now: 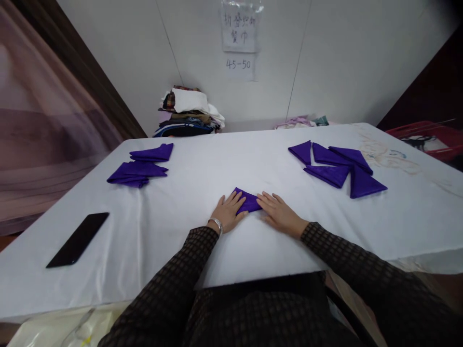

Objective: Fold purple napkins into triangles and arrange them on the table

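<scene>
A folded purple napkin (pixel 249 200) lies flat in front of me on the white tablecloth. My left hand (pixel 229 210), with a silver bracelet at the wrist, rests on its left part with the fingers stretched out. On its right tip lie the fingertips of my right hand (pixel 282 213), also extended and flat. Several purple napkins folded into triangles (pixel 365 183) lie grouped at the right. More purple napkins (pixel 137 172) sit in a looser bunch at the far left.
A black flat phone-like slab (pixel 78 240) lies at the left of the table (pixel 173 260). Behind the table is a stack of folded clothes (pixel 190 113). A red basket (pixel 430 132) stands beyond the right edge. Handwritten paper signs (pixel 239 41) hang on the wall.
</scene>
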Demonstrator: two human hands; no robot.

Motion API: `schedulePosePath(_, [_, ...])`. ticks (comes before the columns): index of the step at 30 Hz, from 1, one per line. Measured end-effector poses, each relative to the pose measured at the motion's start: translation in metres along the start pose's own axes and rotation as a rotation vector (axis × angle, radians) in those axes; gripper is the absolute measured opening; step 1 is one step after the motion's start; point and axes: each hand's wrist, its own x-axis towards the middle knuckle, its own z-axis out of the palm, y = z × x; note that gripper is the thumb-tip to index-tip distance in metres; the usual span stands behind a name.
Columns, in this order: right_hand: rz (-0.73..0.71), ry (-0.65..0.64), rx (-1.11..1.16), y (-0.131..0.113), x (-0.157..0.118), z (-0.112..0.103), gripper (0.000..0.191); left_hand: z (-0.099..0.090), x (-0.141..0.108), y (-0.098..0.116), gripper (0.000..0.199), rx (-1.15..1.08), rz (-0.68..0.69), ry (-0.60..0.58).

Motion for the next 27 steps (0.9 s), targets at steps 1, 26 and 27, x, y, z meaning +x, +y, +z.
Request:
schedulePosePath(1, [-0.029, -0.036, -0.024, -0.001, 0.001, 0.002, 0.057, 0.001, 0.0, 0.0, 0.055, 0.003, -0.003, 0.002])
schedulePosePath(26, [0.117, -0.117, 0.247, -0.043, 0.083, 0.024, 0.08, -0.007, 0.001, 0.001, 0.062, 0.098, -0.053, -0.145])
schedulePosePath(27, [0.118, -0.114, 0.245, -0.04, 0.081, 0.024, 0.08, -0.007, 0.001, 0.0, 0.062, 0.092, -0.053, -0.146])
